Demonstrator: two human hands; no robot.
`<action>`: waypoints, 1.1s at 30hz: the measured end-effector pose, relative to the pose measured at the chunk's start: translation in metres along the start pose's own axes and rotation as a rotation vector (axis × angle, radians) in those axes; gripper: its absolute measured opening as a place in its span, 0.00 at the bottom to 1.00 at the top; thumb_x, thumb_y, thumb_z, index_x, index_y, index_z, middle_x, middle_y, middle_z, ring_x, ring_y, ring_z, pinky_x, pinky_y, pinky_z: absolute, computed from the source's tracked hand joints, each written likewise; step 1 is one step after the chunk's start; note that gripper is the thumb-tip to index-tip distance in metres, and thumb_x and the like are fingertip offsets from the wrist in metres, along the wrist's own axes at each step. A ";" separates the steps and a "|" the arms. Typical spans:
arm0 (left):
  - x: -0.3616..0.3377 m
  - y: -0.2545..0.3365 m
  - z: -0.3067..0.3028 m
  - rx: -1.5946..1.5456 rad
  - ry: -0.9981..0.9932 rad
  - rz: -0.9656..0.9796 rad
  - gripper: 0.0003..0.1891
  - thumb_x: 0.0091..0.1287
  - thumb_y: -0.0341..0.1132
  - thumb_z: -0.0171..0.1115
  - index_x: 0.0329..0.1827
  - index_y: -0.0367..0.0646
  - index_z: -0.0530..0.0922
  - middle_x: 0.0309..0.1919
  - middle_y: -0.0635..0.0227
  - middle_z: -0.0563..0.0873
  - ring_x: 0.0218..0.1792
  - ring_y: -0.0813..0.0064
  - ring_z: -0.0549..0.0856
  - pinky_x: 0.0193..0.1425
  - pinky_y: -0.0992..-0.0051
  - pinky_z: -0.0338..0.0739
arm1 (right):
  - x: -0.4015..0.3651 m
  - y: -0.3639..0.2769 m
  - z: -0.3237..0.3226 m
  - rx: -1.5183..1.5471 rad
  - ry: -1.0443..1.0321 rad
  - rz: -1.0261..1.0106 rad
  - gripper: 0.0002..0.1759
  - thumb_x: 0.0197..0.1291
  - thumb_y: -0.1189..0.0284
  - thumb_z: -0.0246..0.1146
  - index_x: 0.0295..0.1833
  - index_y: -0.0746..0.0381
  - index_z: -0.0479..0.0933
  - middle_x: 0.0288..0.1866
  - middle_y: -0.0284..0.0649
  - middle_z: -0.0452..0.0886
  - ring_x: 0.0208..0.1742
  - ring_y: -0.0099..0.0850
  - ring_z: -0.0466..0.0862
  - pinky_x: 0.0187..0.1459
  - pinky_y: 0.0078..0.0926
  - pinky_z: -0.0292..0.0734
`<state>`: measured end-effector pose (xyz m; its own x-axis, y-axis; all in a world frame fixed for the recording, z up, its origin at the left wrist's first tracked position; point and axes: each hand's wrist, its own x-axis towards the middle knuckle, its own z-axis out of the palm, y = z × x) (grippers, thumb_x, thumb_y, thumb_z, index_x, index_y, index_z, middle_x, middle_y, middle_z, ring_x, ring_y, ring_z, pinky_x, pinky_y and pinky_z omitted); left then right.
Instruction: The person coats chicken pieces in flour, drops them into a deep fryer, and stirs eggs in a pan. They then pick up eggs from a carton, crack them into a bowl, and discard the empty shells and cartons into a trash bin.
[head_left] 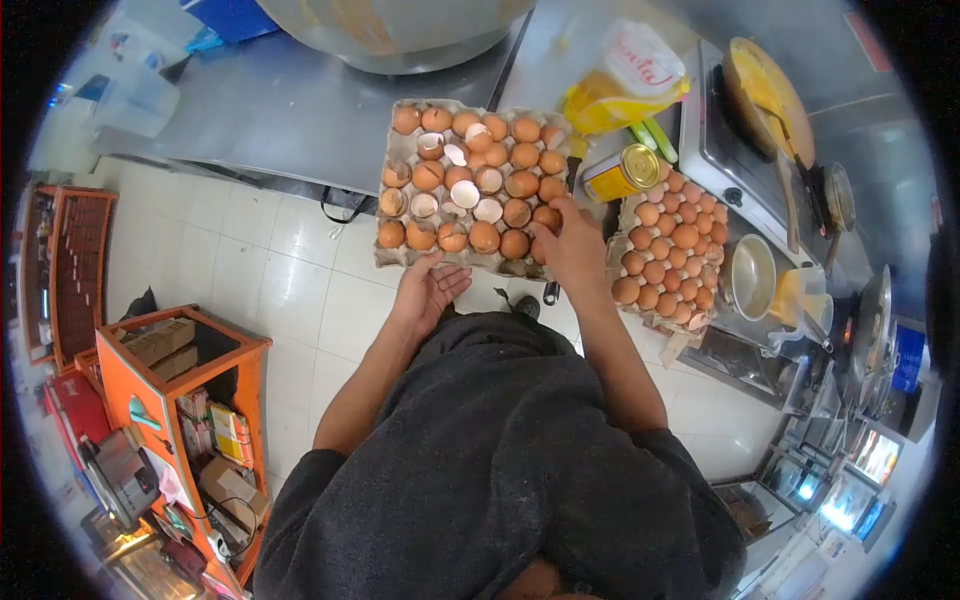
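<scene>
A grey cardboard egg tray [388,258] lies in front of me at the edge of the steel counter, filled with brown eggshells, several of them cracked open with white insides showing, such as the shell half [465,194] near its middle. At the tray's front right corner, my right hand [574,245] has thumb and fingers closed around a brown eggshell [547,217]. Palm up, my left hand [432,292] is at the tray's front edge, fingers stretched out and holding nothing, thumb by the rim.
Right of the tray are another tray of brown eggs [670,240], a yellow can [622,174] and a yellow-and-white bag [628,80]. Farther right stand a stove [715,130], a pan [765,90] and a metal bowl [752,275]. An orange cabinet [130,385] is at left.
</scene>
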<state>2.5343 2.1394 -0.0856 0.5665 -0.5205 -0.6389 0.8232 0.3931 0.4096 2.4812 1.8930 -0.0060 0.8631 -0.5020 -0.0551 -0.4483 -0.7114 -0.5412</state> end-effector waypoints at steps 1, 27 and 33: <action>0.000 -0.001 -0.001 0.001 0.000 -0.001 0.22 0.74 0.44 0.64 0.58 0.35 0.68 0.49 0.53 0.80 0.54 0.56 0.85 0.66 0.57 0.81 | 0.000 0.001 0.002 -0.016 0.020 -0.035 0.27 0.62 0.62 0.73 0.62 0.61 0.77 0.51 0.59 0.82 0.53 0.59 0.83 0.56 0.53 0.79; -0.001 -0.004 0.004 0.021 0.021 0.016 0.24 0.75 0.45 0.63 0.60 0.34 0.70 0.48 0.53 0.81 0.53 0.59 0.85 0.65 0.60 0.83 | 0.006 0.030 -0.034 1.580 -0.316 0.212 0.22 0.74 0.70 0.57 0.70 0.65 0.72 0.58 0.46 0.83 0.54 0.35 0.87 0.56 0.34 0.83; 0.002 -0.006 0.000 0.002 0.021 -0.011 0.24 0.74 0.45 0.63 0.60 0.33 0.71 0.49 0.54 0.82 0.53 0.60 0.85 0.64 0.60 0.83 | 0.000 0.015 -0.058 2.026 -0.411 0.131 0.26 0.77 0.70 0.56 0.76 0.65 0.65 0.64 0.52 0.80 0.55 0.37 0.87 0.60 0.34 0.85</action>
<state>2.5308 2.1363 -0.0896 0.5563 -0.5086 -0.6571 0.8296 0.3856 0.4039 2.4609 1.8536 0.0344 0.9733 -0.1746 -0.1493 0.0886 0.8850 -0.4570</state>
